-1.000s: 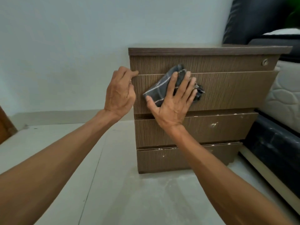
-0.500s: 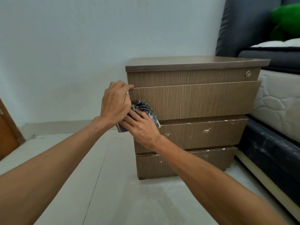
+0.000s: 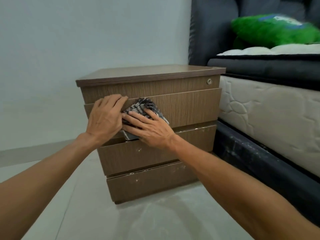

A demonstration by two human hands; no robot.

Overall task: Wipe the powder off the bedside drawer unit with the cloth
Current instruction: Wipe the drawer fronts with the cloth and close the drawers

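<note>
Beside the bed: our drawer unit [image 3: 181, 108], powder specks on its lower fronts.
Left hand [image 3: 105, 118]: fingers together, hooked on the top drawer's edge, bracing it.
Right hand [image 3: 152, 129]: fingers spread, flattening the cloth [image 3: 143, 106] against that front.

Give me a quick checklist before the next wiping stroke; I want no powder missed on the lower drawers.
1. Dark checked cloth flat against the brown wood-grain bedside drawer unit: ok, the right hand presses it on the top drawer front.
2. Unit steadied: ok, the left hand grips the top drawer's upper edge.
3. Top drawer front clean: ok where visible; behind the hands, cannot tell.
4. Middle and bottom drawers clean: not ok, white powder specks remain on fronts and edges.
5. Cloth clean enough: cannot tell, though it shows pale smears.
</note>
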